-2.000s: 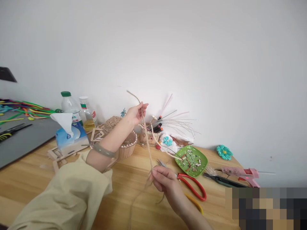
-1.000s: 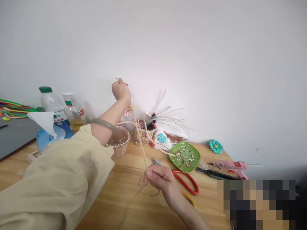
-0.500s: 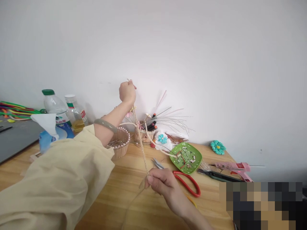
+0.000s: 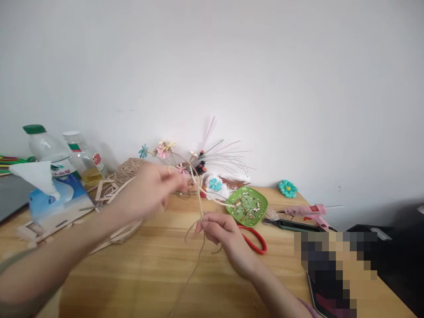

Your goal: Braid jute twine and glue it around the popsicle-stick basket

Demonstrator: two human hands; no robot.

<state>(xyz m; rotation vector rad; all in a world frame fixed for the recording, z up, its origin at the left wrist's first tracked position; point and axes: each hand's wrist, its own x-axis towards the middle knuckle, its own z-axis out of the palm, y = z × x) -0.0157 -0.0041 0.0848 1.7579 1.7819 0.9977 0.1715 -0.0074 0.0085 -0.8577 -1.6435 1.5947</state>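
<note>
Pinched between the thumb and fingers of my right hand [image 4: 225,234] is a beige braided cord [image 4: 200,203]. It runs up toward the flowers at the back, and a thin twine strand [image 4: 194,269] trails from the pinch toward me. My left hand [image 4: 150,190] is raised left of the cord, its fingers curled and smeared by motion, so what they hold does not show. Behind it lies a ball of twine [image 4: 130,170], with small cloth-like flowers [image 4: 163,150] standing farther back. Red-handled scissors [image 4: 256,240] lie partly hidden beside my right hand.
A green dish [image 4: 247,187] of small beads and bits stands right of the cord. Farther right are a pink glue gun [image 4: 316,213] and a teal flower [image 4: 288,188]. A tissue pack [image 4: 62,198] and two bottles [image 4: 49,150] stand at left, against the wall.
My left hand has come down from high above the cord and to the left. The view has shifted, so the twine ball now shows. My right hand keeps its pinch on the cord.
</note>
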